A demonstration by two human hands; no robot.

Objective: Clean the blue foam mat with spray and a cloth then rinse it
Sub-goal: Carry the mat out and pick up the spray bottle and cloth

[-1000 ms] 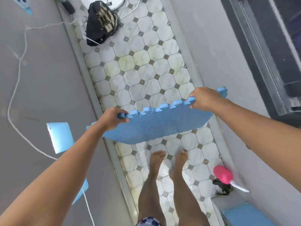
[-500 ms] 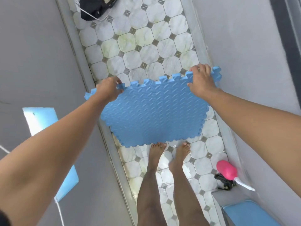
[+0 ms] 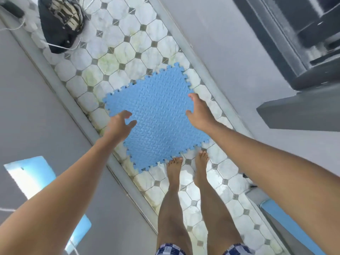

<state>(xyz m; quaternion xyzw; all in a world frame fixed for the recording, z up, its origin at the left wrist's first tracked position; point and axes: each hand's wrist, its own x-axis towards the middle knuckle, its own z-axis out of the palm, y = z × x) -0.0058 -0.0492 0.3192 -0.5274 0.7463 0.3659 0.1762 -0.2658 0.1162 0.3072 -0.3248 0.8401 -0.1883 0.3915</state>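
The tiled floor strip [image 3: 117, 57] runs diagonally from upper left to lower right between grey walls; its far end is cut off by the top edge of the view. The blue foam mat [image 3: 156, 116] lies on these tiles, turned so one corner points up-right toward the right-hand wall and the opposite corner points down-left, near the toes; being roughly square, it shows no clear long axis. Whether it rests fully flat cannot be told. Its near edge reaches just ahead of the bare feet [image 3: 187, 166]. Both hands are over the mat with fingers spread, gripping nothing: the left hand [image 3: 120, 124] over its left edge, the right hand [image 3: 199, 113] over its right edge, well apart. A dark bag [image 3: 60, 23] sits at upper left, partly cropped. A pale blue sheet [image 3: 31, 173] on the left is part-hidden by the left forearm.
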